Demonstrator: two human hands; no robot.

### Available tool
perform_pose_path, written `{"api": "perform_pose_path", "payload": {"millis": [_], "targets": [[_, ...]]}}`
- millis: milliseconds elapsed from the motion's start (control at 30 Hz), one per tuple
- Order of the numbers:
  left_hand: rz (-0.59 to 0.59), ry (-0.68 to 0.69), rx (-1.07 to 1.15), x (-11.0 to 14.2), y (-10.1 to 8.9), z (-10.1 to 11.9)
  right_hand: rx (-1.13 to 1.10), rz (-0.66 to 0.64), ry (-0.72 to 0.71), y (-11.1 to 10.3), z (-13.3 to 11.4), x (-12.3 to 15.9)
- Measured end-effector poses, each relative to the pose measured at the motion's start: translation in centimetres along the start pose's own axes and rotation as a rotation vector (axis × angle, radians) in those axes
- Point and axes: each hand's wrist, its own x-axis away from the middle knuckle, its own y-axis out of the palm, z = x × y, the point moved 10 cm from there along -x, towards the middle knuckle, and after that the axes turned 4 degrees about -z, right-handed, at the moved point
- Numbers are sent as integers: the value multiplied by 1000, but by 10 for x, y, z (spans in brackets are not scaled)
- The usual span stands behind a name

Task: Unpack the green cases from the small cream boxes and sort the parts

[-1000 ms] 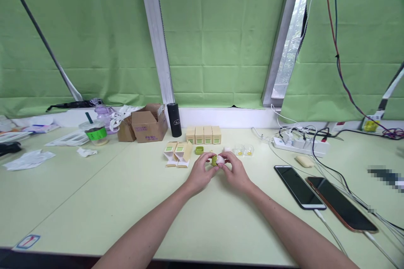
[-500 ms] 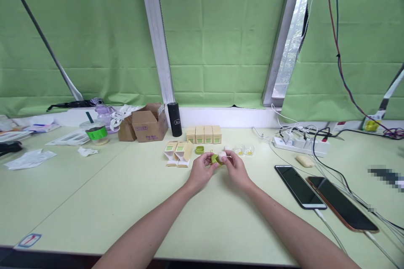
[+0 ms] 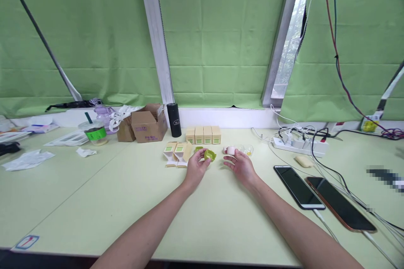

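Note:
Between the thumb and fingers of my left hand [image 3: 196, 168] is a small olive-green cup [image 3: 210, 155], tilted. My right hand [image 3: 242, 167] pinches a small pinkish-white rounded piece [image 3: 231, 150] at its fingertips, with the other fingers loosely curled. Just behind the left hand lies a second green cup [image 3: 198, 149], partly hidden. Clear small containers [image 3: 248, 150] with something yellow inside stand behind my right hand. Two opened cartons [image 3: 176, 154] lie left of my left hand. A row of several closed small boxes [image 3: 203, 135] stands farther back.
A cardboard box [image 3: 149, 125] and a black tumbler [image 3: 174, 120] stand at the back. Two phones [image 3: 299, 187] with charging cables lie on the right, near a power strip [image 3: 299, 146]. A drink cup [image 3: 96, 133] and tissues [image 3: 28, 160] are on the left.
My hands have moved apart. The white piece has left the green cup's side and gone right with my right hand; the cup has shifted slightly left with my left hand.

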Motion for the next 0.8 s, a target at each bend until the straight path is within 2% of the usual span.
{"api": "perform_pose_path", "payload": {"millis": [233, 500, 700, 800], "targets": [[5, 21, 8, 1, -1, 4, -73, 55, 30, 3, -6, 4], [21, 18, -26, 4, -3, 9, 55, 104, -98, 3, -35, -1], [47, 14, -7, 5, -5, 9, 338, 115, -174, 1, -54, -22], [55, 13, -7, 4, -5, 7, 506, 145, -266, -1, -60, -36]]}}
